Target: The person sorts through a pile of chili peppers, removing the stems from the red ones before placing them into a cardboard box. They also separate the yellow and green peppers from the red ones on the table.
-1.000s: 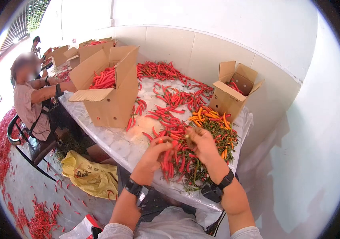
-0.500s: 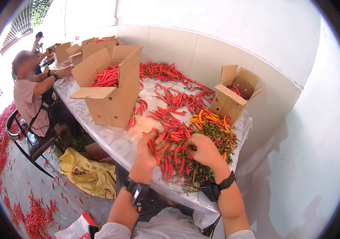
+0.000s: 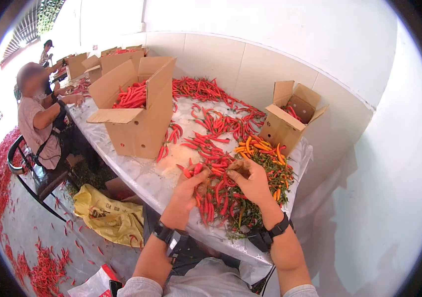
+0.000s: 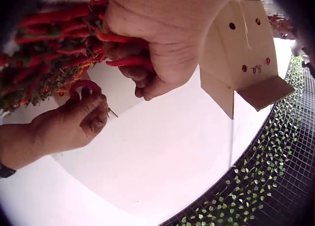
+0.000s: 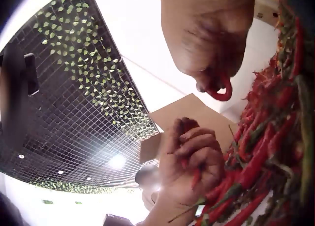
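Note:
My left hand (image 3: 187, 192) grips several red chilies (image 4: 130, 62) over the front of the table, their ends poking out between the curled fingers. To its right, my right hand (image 3: 256, 185) pinches one curved red chili (image 5: 226, 92) between thumb and fingers. A thin stalk (image 4: 112, 112) sticks out by the right fingertips in the left wrist view. Below both hands spreads a pile of red chilies (image 3: 212, 205), with green stalks (image 3: 244, 218) heaped on its right side. Orange chilies (image 3: 258, 144) lie just beyond the right hand.
A large open carton (image 3: 139, 131) of red chilies stands at the left, a smaller one (image 3: 282, 129) at the back right. More chilies (image 3: 203, 91) line the wall. Another person (image 3: 40, 123) sits at the left. A yellow sack (image 3: 107, 215) and scattered chilies (image 3: 50, 270) lie on the floor.
The hands were close together, then the right hand reached down into the pile. Now it is raised slightly with a chili in its fingers. The left hand keeps its chilies.

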The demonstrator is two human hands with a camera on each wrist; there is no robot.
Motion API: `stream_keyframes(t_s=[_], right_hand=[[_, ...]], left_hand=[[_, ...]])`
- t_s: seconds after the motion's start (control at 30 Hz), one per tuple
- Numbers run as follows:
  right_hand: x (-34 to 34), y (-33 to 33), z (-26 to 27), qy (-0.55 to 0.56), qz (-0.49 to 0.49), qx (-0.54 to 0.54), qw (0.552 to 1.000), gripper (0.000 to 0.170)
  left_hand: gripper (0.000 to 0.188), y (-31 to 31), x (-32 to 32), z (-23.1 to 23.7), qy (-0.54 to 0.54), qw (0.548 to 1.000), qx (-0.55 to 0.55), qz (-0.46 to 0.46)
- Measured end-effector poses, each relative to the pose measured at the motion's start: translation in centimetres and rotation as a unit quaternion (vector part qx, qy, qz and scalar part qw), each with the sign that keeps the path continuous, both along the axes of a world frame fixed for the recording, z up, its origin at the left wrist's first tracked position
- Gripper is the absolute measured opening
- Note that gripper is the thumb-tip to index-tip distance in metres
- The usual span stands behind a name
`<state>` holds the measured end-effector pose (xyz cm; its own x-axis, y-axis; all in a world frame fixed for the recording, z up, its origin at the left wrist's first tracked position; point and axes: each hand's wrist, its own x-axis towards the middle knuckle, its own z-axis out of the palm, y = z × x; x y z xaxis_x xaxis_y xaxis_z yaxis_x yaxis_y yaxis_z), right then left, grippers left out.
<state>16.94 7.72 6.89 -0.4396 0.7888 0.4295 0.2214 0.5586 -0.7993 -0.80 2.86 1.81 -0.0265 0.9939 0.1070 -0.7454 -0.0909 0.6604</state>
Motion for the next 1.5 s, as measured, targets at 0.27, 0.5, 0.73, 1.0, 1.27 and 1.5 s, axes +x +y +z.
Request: stream_keyframes(t_s=[0.27,0.5,0.73,1.0,1.27,1.5], right_hand=[[-0.8,-0.1,-0.4,0.072,0.099,-0.096,0.988,0.010],[-1.0,-0.6,-0.2,0.067,0.084,-0.089,0.990,0.008],[-0.5,-0.4,-0.2,0.001,0.035,-0.036,0.999,0.013],[-0.4,0.9,-1.7,0.094,0.104,-0.193,0.971,0.015],[2.2,2.6,-0.5,0.133,-0.153,-0.077,0.976,0.016],[3.0,1.4,0.3,-0.171,-0.094,0.136,0.971,0.020]], left_hand=[[0.029,0.2,1.6,-0.1,0.149,0.987,0.053,0.039],[0.030,-0.3,1.1,0.2,0.158,0.987,0.023,0.021],[0.025,-0.7,1.1,0.7,0.204,0.979,-0.004,0.009],[0.024,-0.9,1.8,1.2,0.183,0.983,0.013,0.016],[0.017,-1.5,1.8,2.8,-0.003,0.997,-0.064,0.053],[0.007,0.5,0.1,-0.2,-0.118,0.989,-0.078,0.050]])
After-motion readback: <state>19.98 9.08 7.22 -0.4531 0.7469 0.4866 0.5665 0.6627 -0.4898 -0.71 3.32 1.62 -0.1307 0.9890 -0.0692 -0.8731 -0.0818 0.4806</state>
